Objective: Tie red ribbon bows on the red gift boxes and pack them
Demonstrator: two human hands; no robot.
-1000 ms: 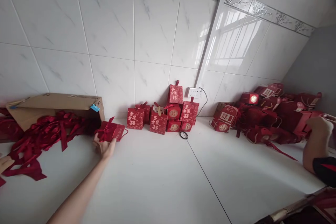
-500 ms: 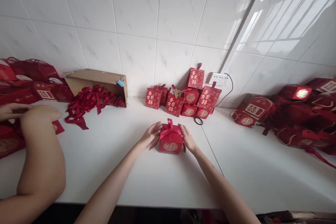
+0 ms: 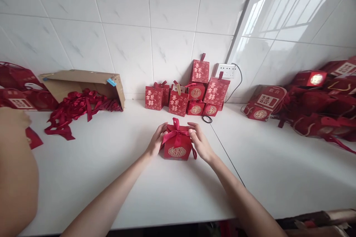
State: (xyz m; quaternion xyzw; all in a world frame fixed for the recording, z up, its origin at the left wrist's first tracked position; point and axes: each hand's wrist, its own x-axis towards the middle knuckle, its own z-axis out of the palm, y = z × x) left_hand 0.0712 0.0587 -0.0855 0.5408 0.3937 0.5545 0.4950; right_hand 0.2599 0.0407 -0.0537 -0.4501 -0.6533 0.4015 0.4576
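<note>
A red gift box [image 3: 178, 152] with a gold round emblem stands upright on the white table, its top tied with a red ribbon bow [image 3: 177, 136]. My left hand [image 3: 156, 140] is closed around the box's left side, fingers curving behind it. From the right, my right hand [image 3: 200, 142] grips the opposite upper edge, thumb by the bow's loop and fingers reaching over the back corner. A ribbon tail hangs down beside each side of the box.
Behind stand several patterned red boxes [image 3: 217, 90] and a power strip [image 3: 226, 70] with a cable. A cardboard box [image 3: 83, 76] spills red ribbons [image 3: 80, 109] on the left. Another person's arm [image 3: 18, 170] is at far left. Red boxes and bags [image 3: 319, 107] pile up at right.
The view has turned slightly, so the background sits further left and higher. Both hands stay at the box; its bow looks fuller and flatter across the front. The other person's arm has shifted left.
</note>
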